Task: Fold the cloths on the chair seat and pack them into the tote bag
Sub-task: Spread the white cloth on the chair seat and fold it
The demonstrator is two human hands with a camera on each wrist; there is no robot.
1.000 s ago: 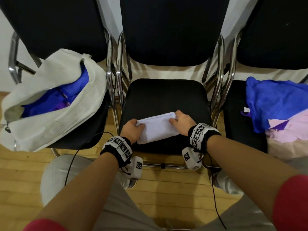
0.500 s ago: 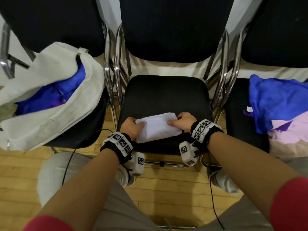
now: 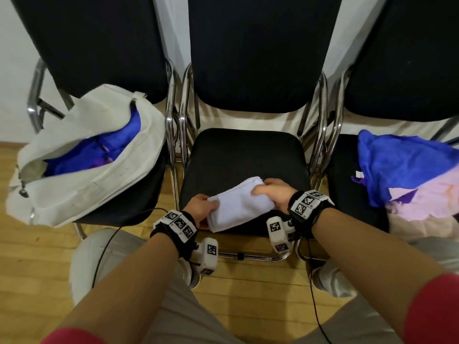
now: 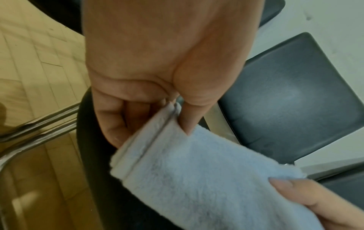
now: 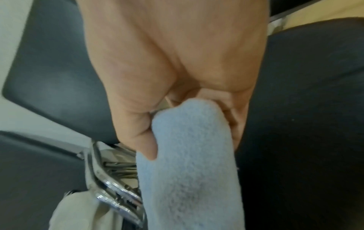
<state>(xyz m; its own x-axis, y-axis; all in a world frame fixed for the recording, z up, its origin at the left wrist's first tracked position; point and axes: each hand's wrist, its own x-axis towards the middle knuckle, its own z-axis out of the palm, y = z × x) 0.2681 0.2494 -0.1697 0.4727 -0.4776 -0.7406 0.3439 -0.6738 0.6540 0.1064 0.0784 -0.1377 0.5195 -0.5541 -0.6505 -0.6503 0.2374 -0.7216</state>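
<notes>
White folded cloth sits between my hands over the front of the middle chair seat. My left hand pinches one end, my right hand grips the other. Tote bag lies on the left chair.

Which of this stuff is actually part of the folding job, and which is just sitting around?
Part of the job:
- folded white cloth, held by the left hand and right hand
- tote bag
- cloth pile waiting on the right
- middle chair seat

Just there:
- wooden floor
- chair backs
</notes>
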